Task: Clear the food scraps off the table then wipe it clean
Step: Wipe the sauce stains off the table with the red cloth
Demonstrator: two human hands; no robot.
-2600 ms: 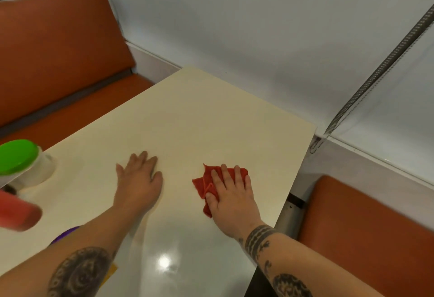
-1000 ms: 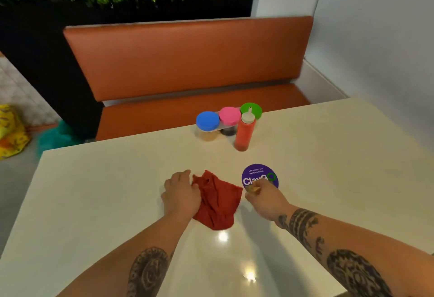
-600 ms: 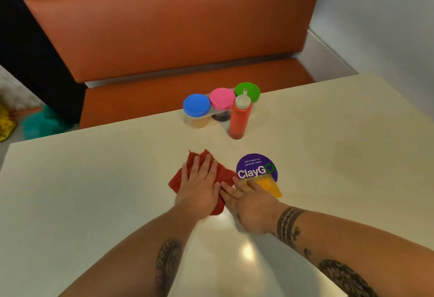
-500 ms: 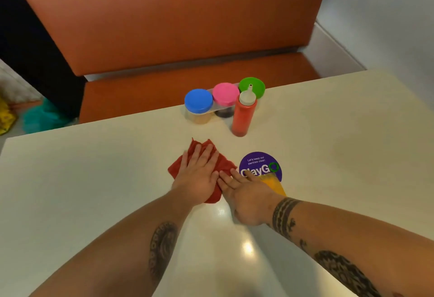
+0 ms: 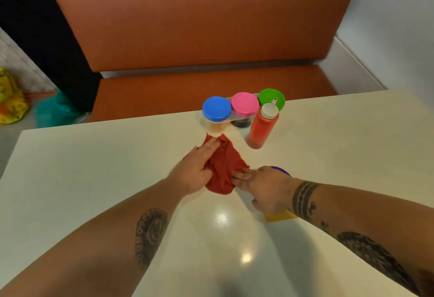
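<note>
On table point(image 5: 94, 167), L hand point(image 5: 196, 170), R hand point(image 5: 265, 186) touching cloth point(image 5: 224, 167)

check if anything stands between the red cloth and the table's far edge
Yes: three lidded jars and a red squeeze bottle stand beyond the red cloth, before the table far edge; left hand and right hand touch it.

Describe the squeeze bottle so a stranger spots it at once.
At the far edge of the cream table, by the orange bench, stand three jars with coloured lids. The squeeze bottle stands just in front of the green-lidded jar: taller, slim, red, with a white nozzle cap.
</note>
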